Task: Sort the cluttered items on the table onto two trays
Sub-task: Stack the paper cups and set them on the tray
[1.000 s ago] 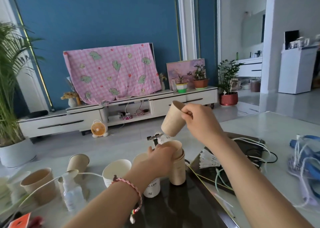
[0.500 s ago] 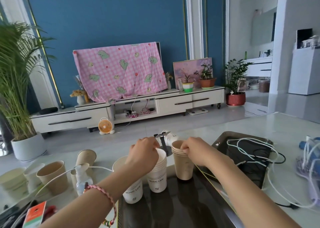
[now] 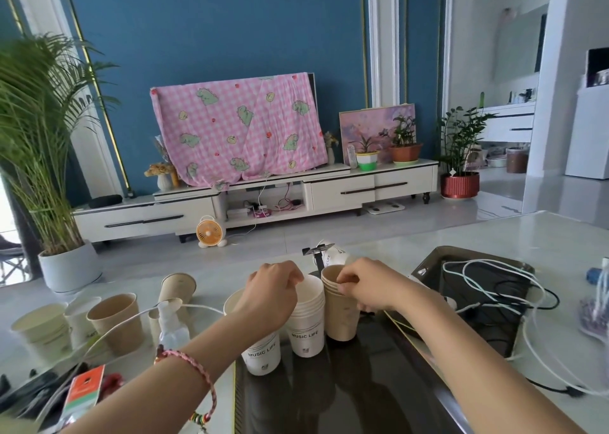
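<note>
While the right hand (image 3: pixel 365 288) pinches the brown cup stack (image 3: pixel 341 316) at its rim, probably seating a nested cup, the left hand (image 3: pixel 273 297) grips the white cup stack (image 3: pixel 304 323) at nine o'clock, steadying it. Both stacks stand on the dark tray (image 3: pixel 329 400). Loose cups (image 3: pixel 113 318) lie on the tabletop (image 3: pixel 543 232) toward nine, and cables (image 3: pixel 487 278) in the second tray (image 3: pixel 428 265) at three.

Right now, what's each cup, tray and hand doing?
Brown paper cup stack: nested, upright on glossy black tray.
White printed paper cup stack: nested, upright.
Lone brown paper cup: tipped over on table.
Right hand: pinches brown stack's rim.
Left hand: grips white stack's rim.
Second dark tray: holds tangled cables.
</note>
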Demonstrator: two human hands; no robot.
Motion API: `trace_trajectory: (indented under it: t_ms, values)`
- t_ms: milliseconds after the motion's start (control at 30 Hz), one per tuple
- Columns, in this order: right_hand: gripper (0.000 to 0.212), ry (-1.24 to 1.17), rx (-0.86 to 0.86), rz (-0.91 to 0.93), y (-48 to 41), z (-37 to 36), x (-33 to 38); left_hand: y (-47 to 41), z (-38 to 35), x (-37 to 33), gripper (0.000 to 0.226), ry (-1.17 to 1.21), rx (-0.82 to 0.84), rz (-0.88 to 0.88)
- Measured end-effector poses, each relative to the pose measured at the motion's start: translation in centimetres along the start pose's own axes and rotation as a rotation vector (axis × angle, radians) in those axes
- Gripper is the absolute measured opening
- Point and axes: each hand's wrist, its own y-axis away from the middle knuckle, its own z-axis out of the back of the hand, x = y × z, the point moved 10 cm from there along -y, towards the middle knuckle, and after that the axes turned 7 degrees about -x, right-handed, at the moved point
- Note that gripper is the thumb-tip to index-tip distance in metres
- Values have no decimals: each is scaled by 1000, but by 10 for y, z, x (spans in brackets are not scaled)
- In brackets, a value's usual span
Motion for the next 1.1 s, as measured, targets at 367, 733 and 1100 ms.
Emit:
trace_trajectory:
  t_ms: [367,733,1100]
  values:
    - [14,-254,-302,-123,-20,52,-50,-55,5,-13,41,-28,10,-16]
    - [62,24,-102,-181,-128,-3,-78,-118,-20,7,36,-134,156,-25]
    - [50,-51,-287,-288,-162,-30,-124,-123,-12,73,32,-139,124,128]
